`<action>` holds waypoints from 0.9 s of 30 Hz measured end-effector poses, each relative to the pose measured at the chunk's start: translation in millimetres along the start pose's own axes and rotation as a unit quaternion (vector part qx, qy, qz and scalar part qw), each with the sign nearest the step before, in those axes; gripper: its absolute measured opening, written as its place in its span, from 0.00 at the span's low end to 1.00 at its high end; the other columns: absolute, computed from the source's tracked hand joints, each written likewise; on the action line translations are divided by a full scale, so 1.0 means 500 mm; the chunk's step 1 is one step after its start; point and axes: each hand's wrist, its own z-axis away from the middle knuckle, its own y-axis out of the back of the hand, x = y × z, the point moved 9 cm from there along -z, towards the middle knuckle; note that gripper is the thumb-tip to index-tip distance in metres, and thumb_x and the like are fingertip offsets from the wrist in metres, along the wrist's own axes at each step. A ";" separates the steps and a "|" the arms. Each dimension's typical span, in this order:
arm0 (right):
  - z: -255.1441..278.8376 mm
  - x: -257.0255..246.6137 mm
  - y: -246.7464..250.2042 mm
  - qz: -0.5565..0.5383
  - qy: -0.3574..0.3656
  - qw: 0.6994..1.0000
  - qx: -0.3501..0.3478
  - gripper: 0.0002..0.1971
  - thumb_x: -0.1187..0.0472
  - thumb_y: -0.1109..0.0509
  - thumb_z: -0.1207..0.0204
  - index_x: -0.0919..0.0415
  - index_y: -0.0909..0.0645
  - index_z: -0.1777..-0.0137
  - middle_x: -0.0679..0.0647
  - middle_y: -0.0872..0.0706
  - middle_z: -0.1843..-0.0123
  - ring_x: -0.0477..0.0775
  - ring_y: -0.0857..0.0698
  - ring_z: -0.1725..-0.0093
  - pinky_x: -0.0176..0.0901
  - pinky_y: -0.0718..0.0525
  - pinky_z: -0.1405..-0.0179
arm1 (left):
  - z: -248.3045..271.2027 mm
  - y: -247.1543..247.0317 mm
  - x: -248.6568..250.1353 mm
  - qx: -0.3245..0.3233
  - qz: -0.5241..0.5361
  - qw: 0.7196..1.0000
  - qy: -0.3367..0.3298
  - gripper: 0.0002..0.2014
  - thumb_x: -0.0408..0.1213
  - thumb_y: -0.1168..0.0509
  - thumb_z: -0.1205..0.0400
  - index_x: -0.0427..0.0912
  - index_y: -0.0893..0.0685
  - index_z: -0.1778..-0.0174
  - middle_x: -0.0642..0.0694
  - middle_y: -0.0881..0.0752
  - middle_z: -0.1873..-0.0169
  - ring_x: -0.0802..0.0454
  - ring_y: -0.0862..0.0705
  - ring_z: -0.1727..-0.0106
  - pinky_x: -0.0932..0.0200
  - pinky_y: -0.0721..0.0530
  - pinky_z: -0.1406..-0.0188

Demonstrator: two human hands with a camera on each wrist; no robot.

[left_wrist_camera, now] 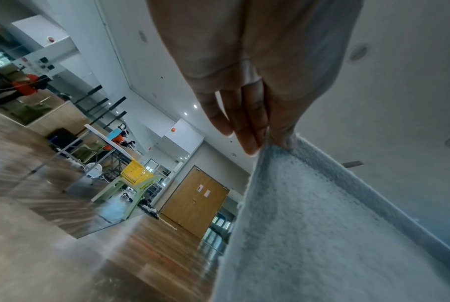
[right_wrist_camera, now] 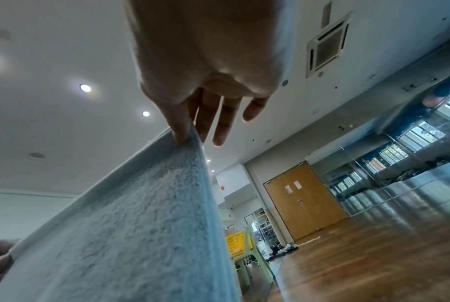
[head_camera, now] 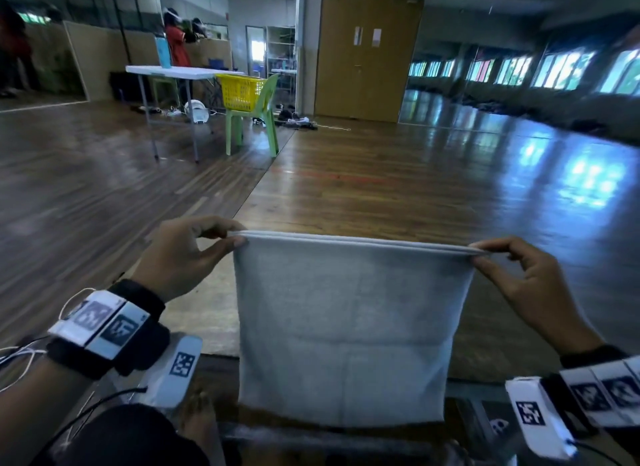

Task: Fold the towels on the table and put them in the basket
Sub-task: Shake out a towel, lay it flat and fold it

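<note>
A pale grey towel [head_camera: 346, 327] hangs doubled over in front of me, its two top edges together. My left hand [head_camera: 235, 238] pinches the top left corner between thumb and fingers. My right hand [head_camera: 479, 252] pinches the top right corner the same way. The towel [left_wrist_camera: 309, 224] fills the lower right of the left wrist view below my left hand [left_wrist_camera: 270, 143]. In the right wrist view the towel [right_wrist_camera: 141, 224] stretches away from my right hand [right_wrist_camera: 187, 134]. A yellow basket [head_camera: 240, 91] stands on a green chair [head_camera: 252, 119] far across the room.
A white folding table [head_camera: 180, 72] stands beside the chair, with a person in red behind it. Brown double doors [head_camera: 367, 56] close the far wall. Shiny wooden floor [head_camera: 381, 174] spreads between me and them. A dark surface edge [head_camera: 311, 438] lies below the towel.
</note>
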 end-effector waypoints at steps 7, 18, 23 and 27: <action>-0.074 0.096 -0.069 0.038 -0.034 0.999 -0.013 0.12 0.70 0.26 0.29 0.49 0.18 0.58 0.29 0.15 0.62 0.22 0.21 0.57 0.13 0.32 0.56 | -0.076 -0.057 -0.045 0.007 -0.055 0.998 0.021 0.04 0.38 0.29 0.23 0.45 0.12 0.54 0.49 0.13 0.63 0.52 0.15 0.59 0.62 0.22 0.56; 0.033 0.279 -0.226 0.136 -0.054 0.984 -0.098 0.14 0.69 0.24 0.33 0.46 0.16 0.57 0.43 0.12 0.57 0.50 0.14 0.54 0.55 0.21 0.45 | 0.010 -0.250 -0.183 -0.084 -0.157 0.984 0.028 0.05 0.36 0.31 0.23 0.45 0.12 0.53 0.49 0.11 0.59 0.48 0.14 0.58 0.56 0.18 0.56; 0.179 0.356 -0.315 0.225 -0.046 0.937 -0.262 0.12 0.63 0.21 0.34 0.45 0.14 0.56 0.43 0.11 0.54 0.51 0.14 0.49 0.48 0.32 0.49 | 0.135 -0.362 -0.259 -0.261 -0.253 0.930 0.051 0.08 0.46 0.37 0.19 0.56 0.15 0.49 0.58 0.13 0.47 0.54 0.17 0.43 0.55 0.29 0.42; 0.196 0.361 -0.337 0.239 -0.017 0.924 -0.298 0.13 0.65 0.18 0.38 0.50 0.13 0.56 0.46 0.10 0.51 0.52 0.14 0.48 0.47 0.29 0.53 | 0.173 -0.386 -0.284 -0.287 -0.242 0.925 0.061 0.10 0.41 0.37 0.19 0.53 0.14 0.45 0.54 0.13 0.43 0.50 0.16 0.43 0.57 0.27 0.45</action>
